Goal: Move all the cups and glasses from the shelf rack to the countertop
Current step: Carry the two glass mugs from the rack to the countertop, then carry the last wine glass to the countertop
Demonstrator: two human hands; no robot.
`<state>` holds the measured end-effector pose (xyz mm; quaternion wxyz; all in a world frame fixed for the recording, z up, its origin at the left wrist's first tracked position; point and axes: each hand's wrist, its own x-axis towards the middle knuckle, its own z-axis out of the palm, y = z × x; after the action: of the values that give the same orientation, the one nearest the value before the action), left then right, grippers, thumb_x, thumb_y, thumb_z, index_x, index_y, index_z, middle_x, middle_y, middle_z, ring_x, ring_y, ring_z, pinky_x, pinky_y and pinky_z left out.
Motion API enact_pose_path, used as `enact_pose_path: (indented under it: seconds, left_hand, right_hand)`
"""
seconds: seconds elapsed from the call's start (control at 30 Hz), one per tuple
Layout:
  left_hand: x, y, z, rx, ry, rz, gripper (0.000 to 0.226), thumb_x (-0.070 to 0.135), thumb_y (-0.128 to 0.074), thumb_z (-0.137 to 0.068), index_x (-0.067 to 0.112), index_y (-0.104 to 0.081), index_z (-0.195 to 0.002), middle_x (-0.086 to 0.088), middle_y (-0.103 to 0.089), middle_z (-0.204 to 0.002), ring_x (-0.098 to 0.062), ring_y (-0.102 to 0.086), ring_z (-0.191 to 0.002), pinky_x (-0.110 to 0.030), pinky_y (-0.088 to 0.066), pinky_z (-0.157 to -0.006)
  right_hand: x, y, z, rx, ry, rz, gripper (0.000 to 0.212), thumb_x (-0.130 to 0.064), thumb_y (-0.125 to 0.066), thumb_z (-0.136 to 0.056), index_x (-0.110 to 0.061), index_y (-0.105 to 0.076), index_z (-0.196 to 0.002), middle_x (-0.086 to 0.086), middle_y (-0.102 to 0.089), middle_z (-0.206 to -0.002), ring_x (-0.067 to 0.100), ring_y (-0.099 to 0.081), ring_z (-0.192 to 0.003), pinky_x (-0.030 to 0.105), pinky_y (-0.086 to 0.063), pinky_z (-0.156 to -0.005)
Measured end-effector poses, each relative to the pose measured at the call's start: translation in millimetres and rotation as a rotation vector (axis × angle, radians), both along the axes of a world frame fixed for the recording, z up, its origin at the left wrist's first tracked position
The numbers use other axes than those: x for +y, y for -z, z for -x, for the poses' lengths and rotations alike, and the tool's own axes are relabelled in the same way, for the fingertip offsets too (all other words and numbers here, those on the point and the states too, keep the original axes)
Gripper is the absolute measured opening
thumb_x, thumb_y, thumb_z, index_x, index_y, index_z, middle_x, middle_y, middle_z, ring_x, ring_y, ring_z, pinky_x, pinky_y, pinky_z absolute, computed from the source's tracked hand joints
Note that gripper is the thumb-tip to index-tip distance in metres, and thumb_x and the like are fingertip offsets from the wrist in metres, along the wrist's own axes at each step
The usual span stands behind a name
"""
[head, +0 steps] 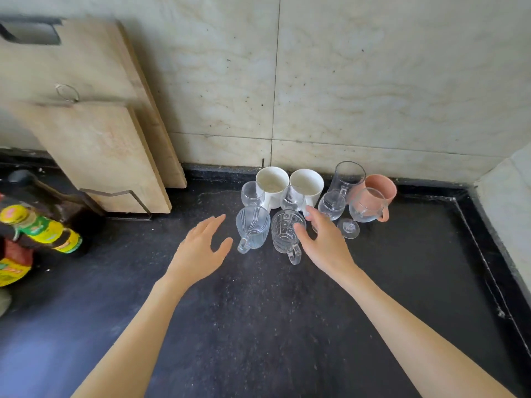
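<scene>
Two cutting boards [94, 133] and bottles [40, 231] are seen left of two white mugs [271, 182] and two glass mugs [253, 225] on the counter [258, 311], flanked by the spread, empty left hand [201, 251] and right hand [324, 242].

A home kitchen: black speckled countertop [258, 311], marbled tile wall [373, 81], wooden cutting boards [94, 139] racked at upper left, oil bottle [43, 228] at left edge, mugs and glasses [304, 202] at centre.

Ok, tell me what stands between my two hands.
Head view: two glass mugs between left hand and right hand, the ribbed glass mug and cut-pattern glass mug, handles toward you.
</scene>
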<state>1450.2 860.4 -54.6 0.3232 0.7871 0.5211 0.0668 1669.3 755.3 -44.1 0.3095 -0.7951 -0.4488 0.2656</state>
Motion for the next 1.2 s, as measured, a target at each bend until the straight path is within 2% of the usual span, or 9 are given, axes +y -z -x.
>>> enact_pose_path:
  seconds: [0.17,0.27,0.37,0.5,0.63,0.77,0.87,1.07,1.2]
  left_hand:
    - [-35,-68,31,0.095,-0.072,-0.377,0.061,0.046,-0.040,-0.092,0.039,-0.013,-0.146,0.004,-0.011,-0.158,-0.020,-0.005,-0.145,-0.046,-0.001,-0.116]
    - [-69,-102,62,0.107,-0.222,-0.513,0.062,0.044,-0.041,-0.091,0.039,-0.013,-0.146,0.003,-0.011,-0.158,-0.022,-0.003,-0.145,-0.049,0.001,-0.115]
    - [-111,-126,101,0.157,-0.366,-0.582,0.062,0.048,-0.038,-0.090,0.039,-0.013,-0.146,0.004,-0.011,-0.158,-0.022,-0.001,-0.145,-0.050,0.003,-0.115]
    - [-178,-143,159,0.233,-0.535,-0.584,0.063,0.052,-0.036,-0.090,0.042,-0.007,-0.146,0.006,-0.004,-0.159,-0.022,0.005,-0.146,-0.053,0.007,-0.114]
    - [-257,-154,224,0.310,-0.741,-0.561,0.065,0.060,-0.024,-0.085,0.045,-0.003,-0.145,0.008,-0.001,-0.159,-0.019,0.009,-0.145,-0.050,0.011,-0.113]
    - [-349,-163,286,0.386,-0.939,-0.553,0.064,0.059,-0.026,-0.087,0.045,-0.001,-0.145,0.005,0.000,-0.159,-0.021,0.011,-0.145,-0.052,0.011,-0.114]
    - [-423,-166,327,0.434,-1.099,-0.542,0.066,0.060,-0.021,-0.083,0.044,-0.002,-0.145,0.004,-0.002,-0.159,-0.020,0.009,-0.145,-0.051,0.011,-0.113]
    - [-588,-165,407,0.524,-1.378,-0.498,0.064,0.053,-0.032,-0.090,0.040,-0.003,-0.146,0.002,-0.002,-0.159,-0.020,0.009,-0.145,-0.049,0.013,-0.112]
    - [-678,-177,462,0.566,-1.463,-0.432,0.066,0.057,-0.028,-0.089,0.041,0.003,-0.145,0.006,0.005,-0.159,-0.016,0.016,-0.143,-0.048,0.016,-0.111]
  right_hand:
    - [12,-71,29,-0.364,-0.366,-0.188,0.059,-0.043,-0.049,-0.088,-0.018,-0.034,-0.139,0.004,-0.048,-0.138,0.025,-0.041,-0.127,0.046,-0.030,-0.105]
    - [11,-103,60,-0.472,-0.549,-0.255,0.066,-0.050,-0.044,-0.088,-0.025,-0.022,-0.145,0.001,-0.027,-0.153,0.019,-0.020,-0.141,0.049,-0.014,-0.114]
    - [0,-126,104,-0.530,-0.700,-0.343,0.068,-0.055,-0.040,-0.087,-0.029,-0.017,-0.146,-0.001,-0.018,-0.156,0.019,-0.010,-0.144,0.050,-0.003,-0.115]
    - [-24,-142,171,-0.533,-0.905,-0.426,0.069,-0.058,-0.039,-0.086,-0.033,-0.015,-0.146,-0.001,-0.014,-0.157,0.018,-0.004,-0.144,0.051,0.000,-0.114]
    - [-57,-150,245,-0.519,-1.114,-0.487,0.072,-0.060,-0.038,-0.085,-0.033,-0.011,-0.146,-0.001,-0.010,-0.158,0.019,-0.001,-0.145,0.053,-0.001,-0.115]
    - [-105,-161,329,-0.485,-1.307,-0.596,0.073,-0.062,-0.037,-0.084,-0.033,-0.012,-0.146,-0.001,-0.012,-0.158,0.019,-0.003,-0.145,0.053,0.000,-0.115]
    - [-153,-168,394,-0.473,-1.447,-0.669,0.074,-0.063,-0.037,-0.083,-0.034,-0.012,-0.146,-0.001,-0.014,-0.157,0.019,-0.005,-0.145,0.053,-0.001,-0.114]
    - [-283,-171,527,-0.415,-1.712,-0.781,0.074,-0.063,-0.039,-0.083,-0.032,-0.014,-0.146,0.000,-0.015,-0.157,0.019,-0.005,-0.145,0.053,-0.002,-0.115]
    - [-369,-173,607,-0.368,-1.813,-0.825,0.074,-0.063,-0.039,-0.084,-0.034,-0.011,-0.146,-0.001,-0.012,-0.158,0.020,-0.004,-0.145,0.053,-0.003,-0.114]
